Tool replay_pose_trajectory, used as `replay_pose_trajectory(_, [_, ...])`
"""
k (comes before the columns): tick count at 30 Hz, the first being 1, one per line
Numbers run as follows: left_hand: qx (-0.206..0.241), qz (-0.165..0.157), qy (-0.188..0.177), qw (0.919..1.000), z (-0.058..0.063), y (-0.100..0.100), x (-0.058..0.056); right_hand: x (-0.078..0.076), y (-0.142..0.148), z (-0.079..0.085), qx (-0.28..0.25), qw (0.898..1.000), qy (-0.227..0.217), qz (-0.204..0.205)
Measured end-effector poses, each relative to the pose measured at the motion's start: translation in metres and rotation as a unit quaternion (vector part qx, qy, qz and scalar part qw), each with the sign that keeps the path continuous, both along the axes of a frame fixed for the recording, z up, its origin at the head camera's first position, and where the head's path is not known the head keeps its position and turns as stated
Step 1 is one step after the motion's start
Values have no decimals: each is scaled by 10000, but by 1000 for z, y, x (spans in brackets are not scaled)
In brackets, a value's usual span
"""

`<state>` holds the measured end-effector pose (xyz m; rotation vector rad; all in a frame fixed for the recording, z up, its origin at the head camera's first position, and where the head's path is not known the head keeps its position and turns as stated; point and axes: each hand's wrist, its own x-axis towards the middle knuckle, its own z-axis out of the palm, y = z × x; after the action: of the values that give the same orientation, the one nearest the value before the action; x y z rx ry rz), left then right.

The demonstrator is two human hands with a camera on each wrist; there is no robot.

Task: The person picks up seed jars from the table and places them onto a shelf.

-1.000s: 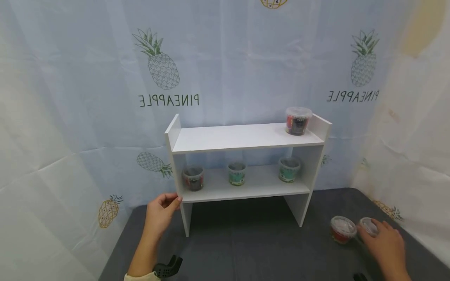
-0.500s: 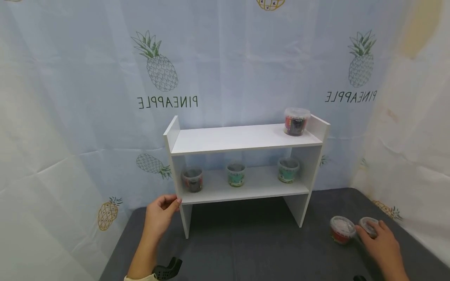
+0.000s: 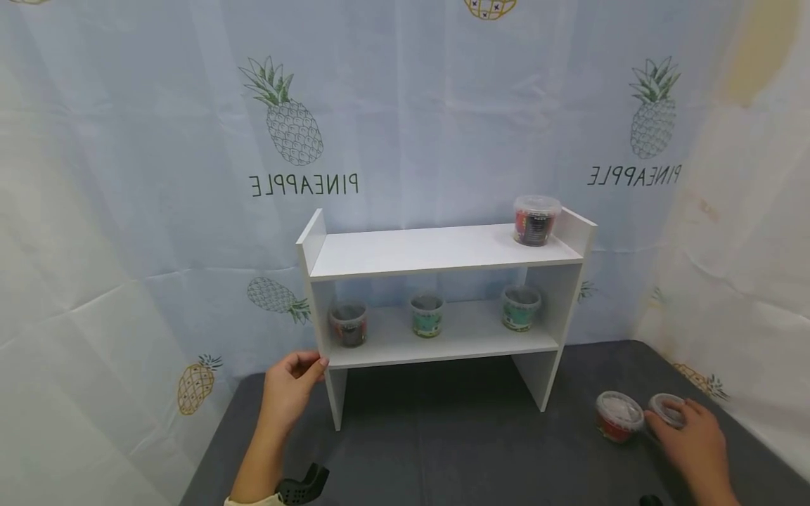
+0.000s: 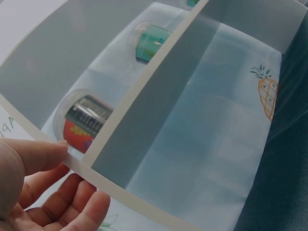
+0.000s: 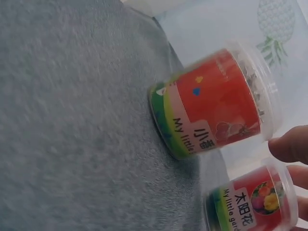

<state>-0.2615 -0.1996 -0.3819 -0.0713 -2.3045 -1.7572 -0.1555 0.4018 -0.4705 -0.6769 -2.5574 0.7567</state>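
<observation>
Fingers clasp the outer tub by its lid

On my right hand, thumb and fingers are curled across the rim, holding the outer tub, which stands upright on the tabletop. To hold it well, I judge, I should spread contact evenly round the rim and go gently: the thin plastic probably flexes, and a grip on the lid alone could pop it loose. The inner tub sits just beside it, so my thumb wants care in that narrow gap. Both are squat cylinders with translucent lids and glossy red wraps turning green at the foot.

Beneath, the tabletop looks like dull, grainy grey cloth, likely to drag on a sliding base; a straight lift seems safer than a push.

Well apart, my left hand pinches the front edge of the left upright on the shelf; light pressure should steady it. The shelf is smooth white board, square-edged. Behind hangs a creased fabric curtain with mirrored pineapple prints.
</observation>
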Motion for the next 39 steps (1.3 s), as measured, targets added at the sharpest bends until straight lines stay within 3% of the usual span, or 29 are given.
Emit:
replay_pose_trajectory(5, [-31, -18, 4, 10000, -1, 0, -1, -3, 7, 0, -76, 9999, -100, 12])
replay_pose_trajectory(13, [42, -4, -23, 10000, -1, 0, -1, -8, 13, -7, -259, 9986, 398, -211])
replay_pose_trajectory(27, [-64, 1, -52, 10000, -2, 0, 0, -8, 12, -10, -591, 9965, 355, -475])
replay_pose_trajectory(32, [-68, 17, -42, 10000, -2, 0, 0, -9, 16, -11, -1043, 9927, 118, -598])
replay_pose_trajectory(39, [-113, 44, -16, 9999, -4, 1, -1, -8, 18, -17, -1915, 9774, -90, -891])
